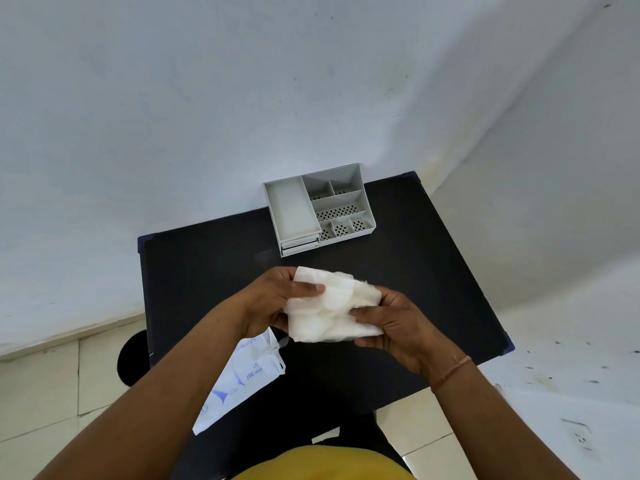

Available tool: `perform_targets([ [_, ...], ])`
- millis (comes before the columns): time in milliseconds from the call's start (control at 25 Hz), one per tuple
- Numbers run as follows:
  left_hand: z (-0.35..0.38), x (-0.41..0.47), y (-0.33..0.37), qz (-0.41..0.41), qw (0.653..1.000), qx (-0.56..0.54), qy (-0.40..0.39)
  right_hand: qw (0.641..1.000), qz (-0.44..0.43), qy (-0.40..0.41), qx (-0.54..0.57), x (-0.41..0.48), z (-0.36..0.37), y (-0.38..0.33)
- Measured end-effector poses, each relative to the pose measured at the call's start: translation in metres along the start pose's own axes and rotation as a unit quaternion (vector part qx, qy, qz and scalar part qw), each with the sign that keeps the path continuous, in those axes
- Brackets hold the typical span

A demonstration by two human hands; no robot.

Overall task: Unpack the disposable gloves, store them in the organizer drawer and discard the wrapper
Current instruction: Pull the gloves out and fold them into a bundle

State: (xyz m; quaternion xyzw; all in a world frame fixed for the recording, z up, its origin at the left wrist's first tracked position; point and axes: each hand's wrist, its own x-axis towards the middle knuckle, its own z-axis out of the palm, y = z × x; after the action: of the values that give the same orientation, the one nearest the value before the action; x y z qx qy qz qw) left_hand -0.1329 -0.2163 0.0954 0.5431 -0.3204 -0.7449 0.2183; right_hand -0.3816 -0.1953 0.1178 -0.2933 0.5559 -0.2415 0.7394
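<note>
Two grips on gloves [330, 308]: left hand [272, 301], right hand [398, 327], clear of organizer [291, 209].

Wrapper [242, 379]: top edge hidden under the left forearm [194, 344]; print mostly unreadable.
Drawers [300, 244]: at the organizer's [356, 174] 7 o'clock corner; insides hidden.
Dark round object [133, 358]: table's [433, 271] 8 o'clock, partly hidden, unidentifiable.

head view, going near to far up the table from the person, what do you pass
wrapper hanging over the near edge of the table → stack of gloves, gripped by the left hand and right hand → organizer at the far edge
</note>
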Motion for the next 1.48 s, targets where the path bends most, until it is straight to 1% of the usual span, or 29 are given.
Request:
perform_targets([
  [80, 0.000, 0.001, -0.003, 0.010, 1.000, 0.015, 0.006, 1.000, 0.008, -0.011, 0.002, -0.004, 0.000, -0.002],
  [200, 0.000, 0.003, -0.002, 0.011, 0.999, 0.034, 0.020, 0.997, 0.045, -0.038, 0.044, -0.008, 0.000, -0.006],
  [280, -0.001, 0.004, 0.001, 0.017, 0.997, 0.066, 0.018, 0.994, 0.070, -0.058, 0.067, -0.008, 0.000, -0.008],
  [360, -0.004, 0.007, 0.003, 0.018, 0.995, 0.101, 0.004, 0.992, 0.074, -0.078, 0.066, -0.005, 0.003, -0.008],
  [440, -0.007, 0.012, 0.007, 0.017, 0.991, 0.134, -0.020, 0.996, 0.057, -0.063, 0.037, -0.002, 0.009, -0.004],
  [520, -0.009, 0.018, 0.010, 0.012, 0.988, 0.151, -0.035, 0.999, 0.031, -0.024, 0.002, 0.001, 0.013, 0.003],
  [640, -0.008, 0.024, 0.017, -0.003, 0.987, 0.157, -0.032, 1.000, 0.021, 0.000, 0.018, 0.004, 0.012, 0.010],
  [720, -0.007, 0.028, 0.020, -0.001, 0.984, 0.173, -0.032, 0.997, 0.055, -0.014, 0.052, 0.004, 0.009, 0.008],
  [800, -0.006, 0.031, 0.019, 0.004, 0.982, 0.184, -0.033, 0.990, 0.112, -0.032, 0.078, 0.007, 0.003, 0.004],
  [880, -0.003, 0.034, 0.019, 0.001, 0.982, 0.187, -0.035, 0.986, 0.145, -0.028, 0.080, 0.013, -0.004, 0.003],
  [960, 0.003, 0.038, 0.019, -0.003, 0.981, 0.193, -0.035, 0.988, 0.147, -0.015, 0.050, 0.018, -0.010, 0.005],
  [1040, 0.010, 0.042, 0.019, -0.008, 0.981, 0.191, -0.034, 0.991, 0.129, 0.012, 0.023, 0.017, -0.013, 0.008],
  [1120, 0.015, 0.044, 0.020, -0.014, 0.982, 0.184, -0.033, 0.994, 0.106, 0.030, 0.022, 0.015, -0.015, 0.010],
  [1280, 0.019, 0.048, 0.025, -0.038, 0.986, 0.157, -0.041, 0.993, 0.084, 0.052, 0.062, 0.019, -0.022, 0.019],
  [1360, 0.017, 0.049, 0.025, -0.048, 0.994, 0.085, -0.040, 0.991, 0.070, 0.063, 0.097, 0.021, -0.023, 0.022],
  [1400, 0.014, 0.052, 0.025, -0.058, 0.997, 0.034, -0.027, 0.987, 0.062, 0.070, 0.127, 0.022, -0.024, 0.024],
  [1480, 0.007, 0.067, 0.020, -0.073, 0.995, -0.060, 0.037, 0.976, 0.041, 0.087, 0.197, 0.023, -0.025, 0.029],
])
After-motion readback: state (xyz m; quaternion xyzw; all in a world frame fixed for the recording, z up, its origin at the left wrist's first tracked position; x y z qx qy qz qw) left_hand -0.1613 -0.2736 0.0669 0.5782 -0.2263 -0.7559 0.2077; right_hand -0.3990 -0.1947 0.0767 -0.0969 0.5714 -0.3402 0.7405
